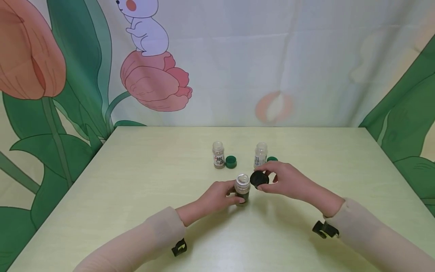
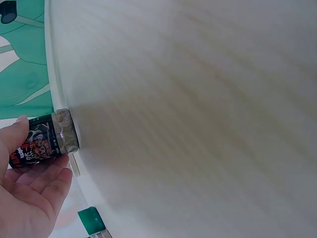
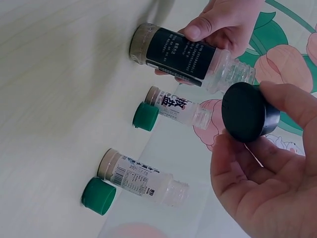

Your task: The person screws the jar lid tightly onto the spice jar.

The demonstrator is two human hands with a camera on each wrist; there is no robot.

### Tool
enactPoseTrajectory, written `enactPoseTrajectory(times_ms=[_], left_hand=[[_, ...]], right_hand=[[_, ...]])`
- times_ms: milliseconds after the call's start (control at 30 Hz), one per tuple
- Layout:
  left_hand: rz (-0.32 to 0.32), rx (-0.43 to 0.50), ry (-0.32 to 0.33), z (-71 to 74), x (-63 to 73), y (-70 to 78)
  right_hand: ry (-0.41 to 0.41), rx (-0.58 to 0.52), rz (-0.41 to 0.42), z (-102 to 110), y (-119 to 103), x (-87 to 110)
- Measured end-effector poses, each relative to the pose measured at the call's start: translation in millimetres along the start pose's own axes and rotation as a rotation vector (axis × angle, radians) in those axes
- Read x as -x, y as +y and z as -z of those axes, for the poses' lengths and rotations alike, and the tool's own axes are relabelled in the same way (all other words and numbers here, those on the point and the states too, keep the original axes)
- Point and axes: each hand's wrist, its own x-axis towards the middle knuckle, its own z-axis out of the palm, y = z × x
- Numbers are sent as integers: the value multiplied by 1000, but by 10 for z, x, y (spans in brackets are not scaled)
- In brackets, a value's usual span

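A clear spice jar with a dark label (image 1: 242, 186) is gripped upright by my left hand (image 1: 217, 195), its threaded neck uncovered. In the left wrist view, thumb and fingers lie on either side of the jar's printed label (image 2: 40, 141), and brownish contents show at its base. My right hand (image 1: 292, 182) pinches a round black cap (image 1: 259, 179) by its rim, just right of the jar's mouth. In the right wrist view, the black cap (image 3: 243, 113) is tilted close to the clear neck; whether they touch I cannot tell.
Behind the hands stand two smaller uncapped jars, a left one (image 1: 218, 155) and a right one (image 1: 261, 154), both with white labels. Beside each sits a green cap, left (image 1: 231, 162) and right (image 1: 272, 159). The pale tabletop (image 1: 153, 158) ends at a printed curtain (image 1: 231, 75).
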Motion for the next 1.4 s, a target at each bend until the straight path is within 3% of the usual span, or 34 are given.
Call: enactPoseTrajectory(times_ms=[533,900,1400], left_hand=[[13,5,-9,15,4,10],[-10,2,-2,18,18,5],[-32,9,4,1,2,-17]], right_hand=[[-17,-49,0,-65,-34,-87],[-22,-122,4,-138,-98,-162],[-7,-131,-5,-200,-120,-217]])
